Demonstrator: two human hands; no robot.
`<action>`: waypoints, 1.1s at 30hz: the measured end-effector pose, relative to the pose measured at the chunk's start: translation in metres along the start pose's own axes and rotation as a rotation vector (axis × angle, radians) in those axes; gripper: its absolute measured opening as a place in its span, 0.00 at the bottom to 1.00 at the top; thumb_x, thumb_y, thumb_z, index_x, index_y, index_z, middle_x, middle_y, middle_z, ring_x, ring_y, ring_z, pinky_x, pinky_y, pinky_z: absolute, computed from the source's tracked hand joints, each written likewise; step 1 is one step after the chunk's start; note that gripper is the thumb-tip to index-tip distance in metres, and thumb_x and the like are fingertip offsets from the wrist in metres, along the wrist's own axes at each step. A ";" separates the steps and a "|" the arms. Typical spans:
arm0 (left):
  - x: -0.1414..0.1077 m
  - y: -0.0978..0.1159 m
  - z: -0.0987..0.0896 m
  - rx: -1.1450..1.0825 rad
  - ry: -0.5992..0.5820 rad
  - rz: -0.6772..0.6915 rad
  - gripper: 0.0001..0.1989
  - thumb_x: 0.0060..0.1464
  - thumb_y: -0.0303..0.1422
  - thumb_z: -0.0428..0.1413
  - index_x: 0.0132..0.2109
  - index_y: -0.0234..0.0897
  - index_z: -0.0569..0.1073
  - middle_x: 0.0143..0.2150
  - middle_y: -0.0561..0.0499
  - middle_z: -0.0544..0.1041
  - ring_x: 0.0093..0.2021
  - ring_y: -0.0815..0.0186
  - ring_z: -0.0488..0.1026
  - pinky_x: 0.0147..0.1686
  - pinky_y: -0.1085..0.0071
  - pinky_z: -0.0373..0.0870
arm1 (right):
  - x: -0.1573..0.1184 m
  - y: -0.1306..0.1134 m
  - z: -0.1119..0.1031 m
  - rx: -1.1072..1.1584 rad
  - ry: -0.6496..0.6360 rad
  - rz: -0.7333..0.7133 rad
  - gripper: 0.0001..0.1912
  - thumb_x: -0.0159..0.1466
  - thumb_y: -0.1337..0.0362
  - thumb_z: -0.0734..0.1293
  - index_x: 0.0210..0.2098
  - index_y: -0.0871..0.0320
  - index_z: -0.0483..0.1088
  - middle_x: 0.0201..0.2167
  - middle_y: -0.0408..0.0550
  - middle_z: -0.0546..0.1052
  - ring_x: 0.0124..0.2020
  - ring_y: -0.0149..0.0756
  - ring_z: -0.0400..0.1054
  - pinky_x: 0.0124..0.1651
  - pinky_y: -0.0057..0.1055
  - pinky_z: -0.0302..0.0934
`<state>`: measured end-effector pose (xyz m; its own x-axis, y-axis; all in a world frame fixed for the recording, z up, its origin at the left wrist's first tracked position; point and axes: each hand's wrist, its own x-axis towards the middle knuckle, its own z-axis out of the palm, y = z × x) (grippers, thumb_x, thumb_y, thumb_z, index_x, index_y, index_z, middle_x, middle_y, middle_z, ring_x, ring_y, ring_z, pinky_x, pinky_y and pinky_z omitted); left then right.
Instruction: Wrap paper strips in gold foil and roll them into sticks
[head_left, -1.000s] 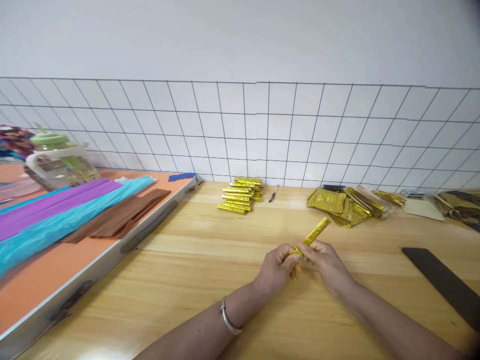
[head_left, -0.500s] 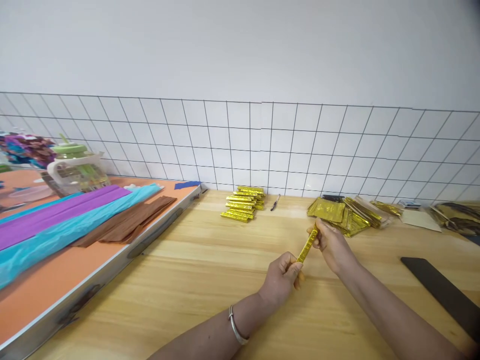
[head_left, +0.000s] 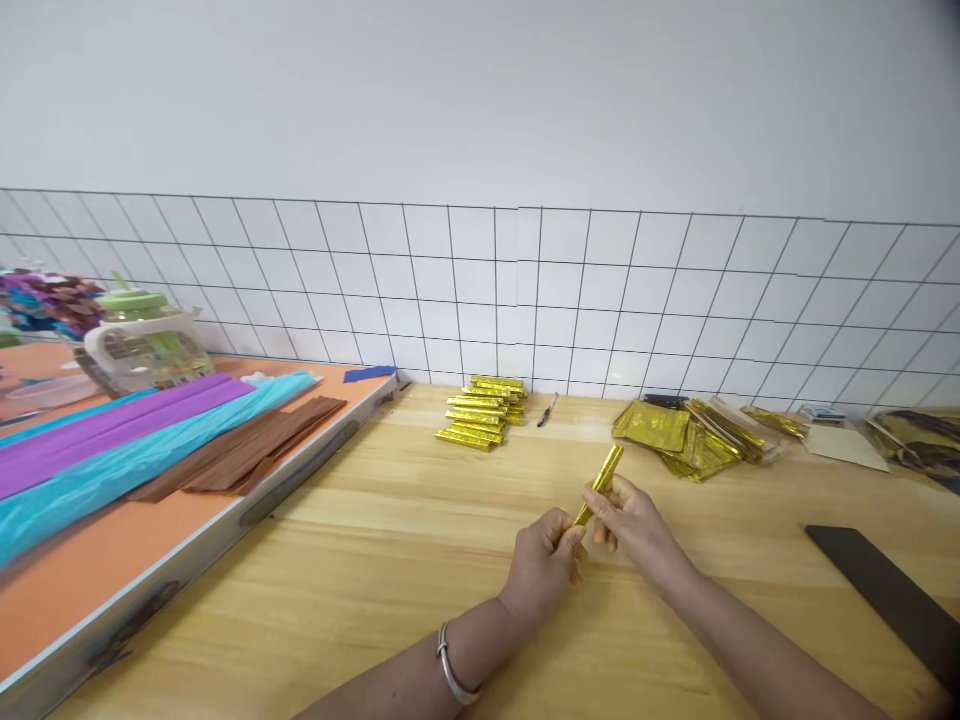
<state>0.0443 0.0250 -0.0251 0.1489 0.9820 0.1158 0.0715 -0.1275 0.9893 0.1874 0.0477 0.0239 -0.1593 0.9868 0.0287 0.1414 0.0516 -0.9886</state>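
A narrow folded gold foil strip (head_left: 608,467) slants up between my two hands, above the wooden table. My left hand (head_left: 543,556), with a silver bangle at the wrist, pinches its lower end. My right hand (head_left: 628,519) is closed on the strip a little higher, close to the left fingers, and the upper end sticks out past it. Several similar gold strips (head_left: 480,413) lie in a stack near the wall. Flat gold foil pieces (head_left: 652,424) are piled beyond my right hand.
A pen (head_left: 547,410) lies by the strip stack. On the left, an orange board (head_left: 172,535) bears brown (head_left: 247,450), blue and purple crepe paper and a green-lidded jug (head_left: 146,340). A black flat bar (head_left: 885,595) and a pale card (head_left: 847,446) are at right.
My right hand has slid down the strip from its upper end toward my left hand, baring the top. Both hands sit slightly further left, and the view has shifted slightly.
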 end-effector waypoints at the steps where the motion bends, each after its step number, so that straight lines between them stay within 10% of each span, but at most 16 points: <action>1: 0.000 0.000 -0.001 0.061 0.006 0.027 0.13 0.56 0.39 0.48 0.28 0.36 0.63 0.21 0.55 0.68 0.17 0.73 0.62 0.19 0.77 0.58 | 0.000 0.002 0.003 -0.034 0.001 0.005 0.19 0.55 0.48 0.65 0.34 0.58 0.62 0.23 0.39 0.68 0.16 0.24 0.59 0.17 0.23 0.50; 10: -0.002 0.004 -0.007 0.307 -0.110 0.128 0.13 0.57 0.38 0.48 0.29 0.35 0.66 0.22 0.56 0.64 0.24 0.72 0.59 0.25 0.76 0.55 | 0.006 0.016 -0.004 -0.012 -0.102 0.076 0.19 0.58 0.47 0.62 0.33 0.58 0.62 0.17 0.35 0.62 0.15 0.24 0.57 0.18 0.23 0.50; 21: 0.023 0.008 -0.025 -0.220 -0.004 0.076 0.18 0.51 0.37 0.57 0.47 0.38 0.63 0.31 0.55 0.66 0.28 0.73 0.64 0.29 0.76 0.61 | -0.001 0.030 -0.009 -0.056 -0.469 0.134 0.17 0.61 0.51 0.60 0.35 0.60 0.63 0.22 0.38 0.63 0.19 0.23 0.58 0.21 0.22 0.52; 33: 0.031 0.007 -0.032 -0.299 -0.089 0.074 0.16 0.49 0.32 0.59 0.45 0.36 0.66 0.31 0.54 0.68 0.30 0.71 0.68 0.33 0.73 0.65 | -0.002 0.034 -0.010 -0.147 -0.525 0.109 0.17 0.63 0.50 0.57 0.32 0.59 0.63 0.22 0.39 0.59 0.22 0.26 0.55 0.23 0.24 0.49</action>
<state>0.0176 0.0590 -0.0121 0.2298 0.9539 0.1929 -0.2336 -0.1384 0.9624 0.2023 0.0489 -0.0085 -0.5963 0.7805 -0.1874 0.3130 0.0111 -0.9497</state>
